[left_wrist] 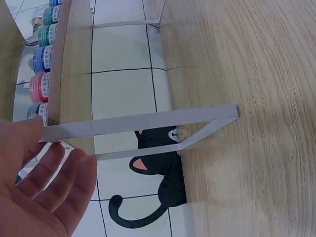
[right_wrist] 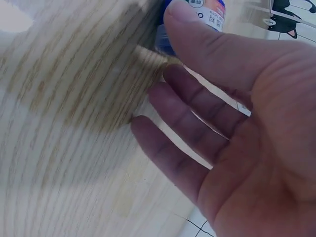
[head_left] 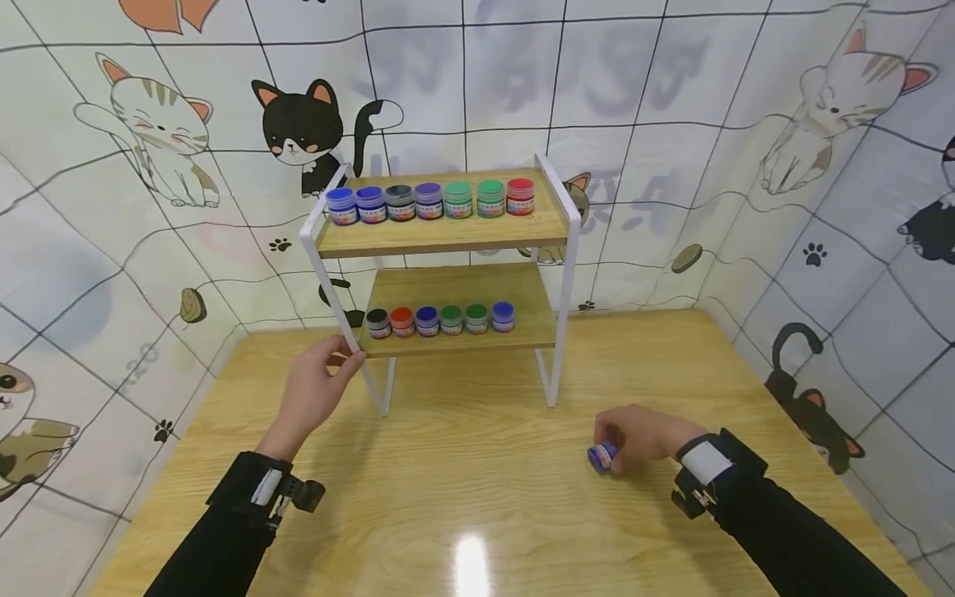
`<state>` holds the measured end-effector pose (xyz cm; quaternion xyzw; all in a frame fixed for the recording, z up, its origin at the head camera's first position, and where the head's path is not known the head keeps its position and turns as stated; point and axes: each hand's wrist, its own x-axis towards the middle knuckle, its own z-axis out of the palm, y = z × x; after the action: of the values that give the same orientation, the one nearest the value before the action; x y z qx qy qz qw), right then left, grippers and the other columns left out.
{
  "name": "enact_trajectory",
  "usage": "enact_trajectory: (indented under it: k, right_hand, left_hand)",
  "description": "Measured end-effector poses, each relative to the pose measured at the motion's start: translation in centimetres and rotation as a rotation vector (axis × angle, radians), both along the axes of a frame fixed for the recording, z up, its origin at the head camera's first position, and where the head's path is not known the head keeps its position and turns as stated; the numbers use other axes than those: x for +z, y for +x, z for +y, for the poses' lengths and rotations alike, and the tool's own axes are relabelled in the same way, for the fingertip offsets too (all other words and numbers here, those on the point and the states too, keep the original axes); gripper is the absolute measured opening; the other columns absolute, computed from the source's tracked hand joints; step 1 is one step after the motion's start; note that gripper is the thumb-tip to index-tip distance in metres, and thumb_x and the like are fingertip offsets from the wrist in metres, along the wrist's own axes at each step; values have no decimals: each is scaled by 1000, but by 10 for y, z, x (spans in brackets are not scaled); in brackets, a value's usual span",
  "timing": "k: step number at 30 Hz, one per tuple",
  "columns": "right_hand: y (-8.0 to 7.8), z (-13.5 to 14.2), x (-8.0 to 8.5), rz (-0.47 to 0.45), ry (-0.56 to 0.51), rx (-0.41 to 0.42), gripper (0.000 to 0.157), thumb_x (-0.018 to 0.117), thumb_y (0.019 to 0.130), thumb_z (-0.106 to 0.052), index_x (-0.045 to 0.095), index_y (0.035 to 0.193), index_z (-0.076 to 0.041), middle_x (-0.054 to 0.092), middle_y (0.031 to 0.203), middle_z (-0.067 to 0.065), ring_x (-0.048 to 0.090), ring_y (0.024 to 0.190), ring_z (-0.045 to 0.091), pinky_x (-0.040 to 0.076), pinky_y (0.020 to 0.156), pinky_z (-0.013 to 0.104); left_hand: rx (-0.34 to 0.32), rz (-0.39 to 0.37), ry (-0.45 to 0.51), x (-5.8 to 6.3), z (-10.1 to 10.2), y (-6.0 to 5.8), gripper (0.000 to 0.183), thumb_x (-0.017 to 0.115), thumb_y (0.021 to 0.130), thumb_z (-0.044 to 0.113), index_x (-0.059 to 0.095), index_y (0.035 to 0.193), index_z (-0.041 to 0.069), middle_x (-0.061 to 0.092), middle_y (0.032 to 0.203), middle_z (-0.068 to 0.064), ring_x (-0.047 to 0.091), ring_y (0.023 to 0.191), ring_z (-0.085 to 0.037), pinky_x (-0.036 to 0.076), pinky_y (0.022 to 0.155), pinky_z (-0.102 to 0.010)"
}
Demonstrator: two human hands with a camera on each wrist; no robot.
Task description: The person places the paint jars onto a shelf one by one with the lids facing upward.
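Note:
My right hand (head_left: 637,435) pinches a small blue-lidded paint jar (head_left: 602,456), tilted on its side, low at the right of the table. In the right wrist view the thumb lies along the jar (right_wrist: 212,14), and the other visible fingers spread away from it. My left hand (head_left: 317,385) holds the left front leg of a two-tier shelf rack (head_left: 440,240) at the lower board's corner. The left wrist view has the thumb and fingers of that hand (left_wrist: 44,173) on either side of the white leg (left_wrist: 148,120).
On the upper board (head_left: 448,242) stands a row of paint jars with blue, black, green and red lids. A similar row of smaller jars (head_left: 451,320) lines the lower board (head_left: 462,286). Cat-print cloth (head_left: 477,83) surrounds the wooden table (head_left: 418,497).

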<state>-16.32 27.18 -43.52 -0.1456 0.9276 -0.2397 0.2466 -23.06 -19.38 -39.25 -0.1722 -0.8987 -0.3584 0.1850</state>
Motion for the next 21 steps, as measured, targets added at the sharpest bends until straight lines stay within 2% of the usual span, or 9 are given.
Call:
enact_trajectory:
  k: [3, 9, 14, 17, 21]
  right_hand:
    - [-2, -2, -2, 31, 2, -10, 37, 84, 67, -4, 57, 90, -15, 59, 88, -2, 52, 83, 17, 45, 76, 33]
    - [-4, -2, -3, 79, -32, 25, 36, 82, 68, -3, 56, 91, -14, 64, 94, -1, 60, 86, 15, 51, 74, 32]
    - [-6, -5, -4, 112, -46, 61, 36, 80, 71, -2, 57, 94, -16, 64, 98, 3, 60, 88, 17, 52, 76, 36]
    - [-8, -7, -4, 131, -47, 83, 36, 81, 71, -2, 59, 95, -17, 64, 100, 4, 60, 89, 18, 53, 78, 38]
    - [-8, -9, -1, 129, -67, 103, 33, 81, 70, -1, 64, 94, -15, 65, 99, 1, 60, 91, 16, 53, 79, 36]
  left_hand:
    - [17, -2, 4, 1, 0, 0, 14, 64, 95, 20, 67, 99, 6, 68, 99, -13, 70, 91, -33, 56, 76, -50]
    - [21, -15, 12, 2, 2, -2, 15, 67, 93, 19, 70, 98, 5, 68, 96, -13, 70, 89, -31, 58, 75, -47]
    - [12, -28, 58, 4, 3, -4, 16, 68, 92, 18, 69, 103, 7, 69, 101, -10, 66, 88, -22, 59, 71, -33]
    - [7, -20, 76, 5, 3, -3, 15, 69, 91, 17, 69, 103, 8, 68, 95, -7, 63, 86, -16, 55, 68, -22]
    - [6, -8, 90, 5, 3, -2, 11, 69, 91, 16, 69, 99, 8, 68, 85, -5, 62, 83, -14, 54, 67, -18]
